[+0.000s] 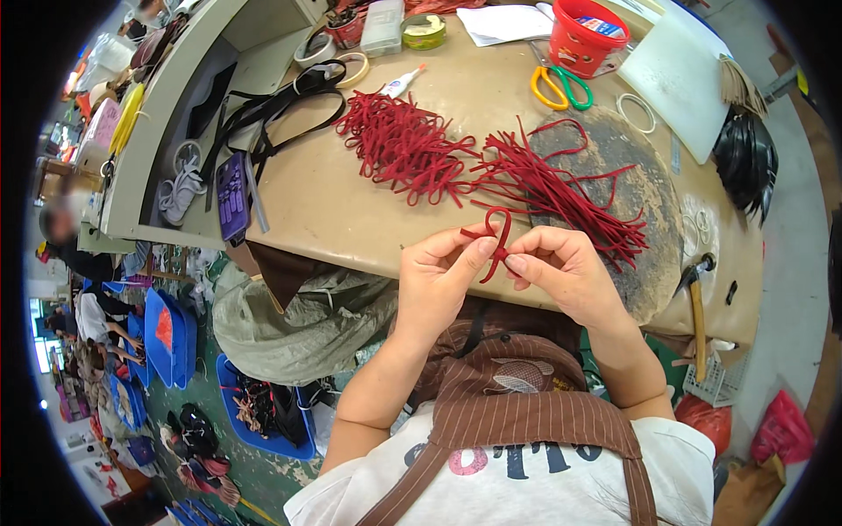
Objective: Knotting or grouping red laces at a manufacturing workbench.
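Observation:
Between my two hands, just over the table's near edge, is a dark red cord [503,230] bent into a loop with short ends sticking out. My left hand [445,273] pinches it from the left between thumb and fingers. From the right, my right hand [561,267] pinches the same cord near its crossing point. Beyond my hands lies a heap of looped red cords [399,145]. To its right, a bundle of straight red cords [570,197] is spread partly over a round dark worn board [645,175].
Yellow-and-green-handled scissors [561,88] lie near a red bucket [589,37]. A hammer [697,307] rests at the table's right edge. Black straps [285,110], a purple phone-like object [233,197] and tape rolls [351,68] are at the left. A blue bin [263,421] stands on the floor.

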Motion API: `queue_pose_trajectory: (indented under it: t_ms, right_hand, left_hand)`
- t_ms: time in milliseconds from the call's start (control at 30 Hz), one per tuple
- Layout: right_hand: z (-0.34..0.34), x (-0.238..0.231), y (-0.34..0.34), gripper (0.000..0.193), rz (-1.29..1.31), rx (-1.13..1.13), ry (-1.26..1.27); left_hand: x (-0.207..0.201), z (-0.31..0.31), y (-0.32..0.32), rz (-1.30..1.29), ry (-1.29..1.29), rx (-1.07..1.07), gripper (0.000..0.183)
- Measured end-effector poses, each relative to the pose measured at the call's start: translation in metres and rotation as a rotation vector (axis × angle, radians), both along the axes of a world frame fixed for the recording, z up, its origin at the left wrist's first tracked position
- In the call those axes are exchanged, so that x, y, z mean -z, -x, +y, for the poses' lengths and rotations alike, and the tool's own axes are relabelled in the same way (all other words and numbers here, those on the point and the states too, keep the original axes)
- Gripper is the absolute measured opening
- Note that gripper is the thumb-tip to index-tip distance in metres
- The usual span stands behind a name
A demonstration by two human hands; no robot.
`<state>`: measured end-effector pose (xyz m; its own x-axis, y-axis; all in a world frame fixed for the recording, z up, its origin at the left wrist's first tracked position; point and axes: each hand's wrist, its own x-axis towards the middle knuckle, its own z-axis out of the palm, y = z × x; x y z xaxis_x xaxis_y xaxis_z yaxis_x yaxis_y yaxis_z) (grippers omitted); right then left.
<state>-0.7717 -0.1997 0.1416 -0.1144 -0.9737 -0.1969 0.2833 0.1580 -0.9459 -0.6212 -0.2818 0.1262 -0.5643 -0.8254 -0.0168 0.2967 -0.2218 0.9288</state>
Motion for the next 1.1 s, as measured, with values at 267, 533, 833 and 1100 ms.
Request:
queue_pose_trajectory:
  t_ms: [267,533,833,1100]
  right_hand:
    - [0.008,0.007,-0.011,0.014,0.315,0.073,0.048]
    - [0.0,-0.03,0.035,0.007,0.229,-0.14,-0.066]
    - [-0.011,-0.053,0.039,0.017,0.374,-0.298,0.104]
    - [0.01,0.008,-0.005,0.023,-0.09,0.24,0.328]
  left_hand:
    - [0.02,0.008,0.009,0.008,-0.012,-0.08,0.012]
    - [-0.002,-0.025,-0.007,0.098,-0.351,0.464,0.022]
    - [-0.027,-0.039,0.006,-0.137,-0.303,0.849,0.016]
    - [-0.019,-0.028,0.012,0.033,-0.413,0.538,0.009]
